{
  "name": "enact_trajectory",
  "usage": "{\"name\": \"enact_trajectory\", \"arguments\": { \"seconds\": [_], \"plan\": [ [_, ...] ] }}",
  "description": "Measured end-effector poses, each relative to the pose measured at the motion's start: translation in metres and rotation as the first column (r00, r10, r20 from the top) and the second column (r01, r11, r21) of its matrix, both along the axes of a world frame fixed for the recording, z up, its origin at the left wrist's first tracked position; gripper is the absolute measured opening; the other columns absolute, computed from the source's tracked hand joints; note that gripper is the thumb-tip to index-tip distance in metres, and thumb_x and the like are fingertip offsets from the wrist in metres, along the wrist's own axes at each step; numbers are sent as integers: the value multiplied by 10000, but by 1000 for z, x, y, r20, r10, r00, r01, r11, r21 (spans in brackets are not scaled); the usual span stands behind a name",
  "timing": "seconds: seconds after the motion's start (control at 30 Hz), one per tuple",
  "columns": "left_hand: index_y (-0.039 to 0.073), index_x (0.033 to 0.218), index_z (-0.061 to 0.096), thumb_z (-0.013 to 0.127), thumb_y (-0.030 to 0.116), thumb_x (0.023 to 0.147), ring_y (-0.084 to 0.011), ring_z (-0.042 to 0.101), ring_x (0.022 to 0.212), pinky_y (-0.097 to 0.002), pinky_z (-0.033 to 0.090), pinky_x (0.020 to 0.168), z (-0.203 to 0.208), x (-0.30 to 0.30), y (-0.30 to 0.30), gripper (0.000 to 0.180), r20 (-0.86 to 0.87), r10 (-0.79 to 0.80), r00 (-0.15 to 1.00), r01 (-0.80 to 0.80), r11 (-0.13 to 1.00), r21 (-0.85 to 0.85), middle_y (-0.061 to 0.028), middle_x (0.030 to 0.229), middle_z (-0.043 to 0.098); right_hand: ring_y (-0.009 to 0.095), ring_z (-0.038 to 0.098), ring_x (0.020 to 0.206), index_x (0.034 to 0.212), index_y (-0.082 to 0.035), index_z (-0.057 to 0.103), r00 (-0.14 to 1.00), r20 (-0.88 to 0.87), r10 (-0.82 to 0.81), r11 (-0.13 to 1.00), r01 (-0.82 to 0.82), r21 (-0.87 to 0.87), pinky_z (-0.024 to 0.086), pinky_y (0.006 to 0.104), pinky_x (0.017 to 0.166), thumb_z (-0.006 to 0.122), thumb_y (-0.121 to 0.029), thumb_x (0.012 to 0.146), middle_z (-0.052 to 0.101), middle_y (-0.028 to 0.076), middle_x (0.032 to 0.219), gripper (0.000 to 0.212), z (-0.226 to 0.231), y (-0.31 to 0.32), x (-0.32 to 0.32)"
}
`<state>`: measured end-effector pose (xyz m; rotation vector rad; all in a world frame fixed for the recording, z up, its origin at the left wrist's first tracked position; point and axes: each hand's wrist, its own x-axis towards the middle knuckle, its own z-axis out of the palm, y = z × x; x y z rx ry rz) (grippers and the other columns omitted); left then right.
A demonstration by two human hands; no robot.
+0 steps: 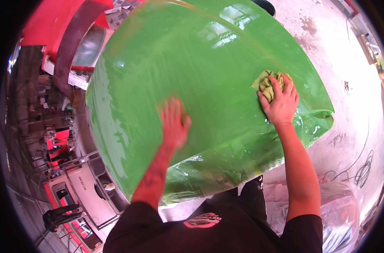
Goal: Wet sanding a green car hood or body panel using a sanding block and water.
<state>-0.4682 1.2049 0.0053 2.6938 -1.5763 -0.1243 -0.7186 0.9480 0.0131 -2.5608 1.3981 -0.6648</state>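
A large, glossy green curved panel (pixel 217 59), shaped like a vehicle's bonnet, spreads out in front of me. My left hand (pixel 175 122) is over its middle-left part, fingers stretched out and flat. Motion smears the fingertips, and what lies under the palm is hidden. On the right part of the panel, my right hand (pixel 280 101) has its fingers curled over a crumpled yellow-green cloth (pixel 265 87), pressing it on the surface. A loose corner of the cloth sticks out to the left. Wrinkled clear plastic film (pixel 225 166) covers the panel's near edge.
Plastic-wrapped items (pixel 337 206) stand at the lower right, near a coiled dark cable (pixel 364 168) on the pale floor (pixel 343 63). Red bodywork (pixel 52 21) is at the upper left. Farther left are a pale vehicle (pixel 88 194) and another person (pixel 61 216). A black round object (pixel 265 6) sits beyond the panel.
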Motion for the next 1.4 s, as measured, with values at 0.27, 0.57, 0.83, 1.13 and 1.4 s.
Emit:
{"name": "enact_trajectory", "arguments": {
  "seconds": [0.27, 0.57, 0.83, 1.13, 1.4],
  "plan": [
    [44, 1500, 250, 377, 429, 1003, -363, 175, 1449, -510, 138, 1177, -16, 86, -48, 642, 85, 97, 992, -74, 969, -236, -144, 1568, 227, 336, 413, 1272, 1244, -232, 576, 1000, -18, 9, 1000, -9, -16, 332, 472, 1025, 686, -459, 779, 448, 99, 1346, 529, -2, 1, 8],
    [25, 1515, 177, 414, 492, 959, -402, 114, 1457, -544, 75, 1173, -5, -36, 63, 764, -126, -26, 992, 30, 999, 30, -190, 1583, 137, 338, 421, 1263, 1246, -233, 575, 999, -34, 3, 1000, -3, 4, 346, 469, 1015, 687, -452, 782, 454, 100, 1340, 526, 4, 0, -1],
    [62, 1527, 147, 345, 476, 1003, -347, 107, 1466, -497, 82, 1188, 2, 128, -44, 696, -1, 164, 987, -163, 982, -92, -129, 1594, 141, 333, 416, 1268, 1247, -226, 578, 999, -23, 30, 999, -30, -12, 341, 472, 1018, 682, -455, 791, 441, 96, 1351, 522, 0, 2, 10],
    [12, 1506, 198, 443, 455, 961, -378, 95, 1466, -552, 75, 1170, 3, -71, 96, 744, -185, 25, 982, -14, 998, 62, -183, 1581, 149, 334, 452, 1225, 1244, -242, 568, 998, -61, 2, 999, -4, -40, 348, 461, 1005, 684, -454, 787, 456, 96, 1341, 517, 0, -1, -1],
    [69, 1518, 197, 307, 467, 1016, -335, 127, 1464, -498, 83, 1188, 8, 150, -28, 650, -49, 247, 968, -251, 959, -129, -130, 1581, 190, 323, 449, 1239, 1252, -244, 566, 999, -27, 37, 999, -37, -24, 348, 458, 1017, 684, -453, 788, 467, 97, 1338, 522, 2, 5, 13]
  ]
}}
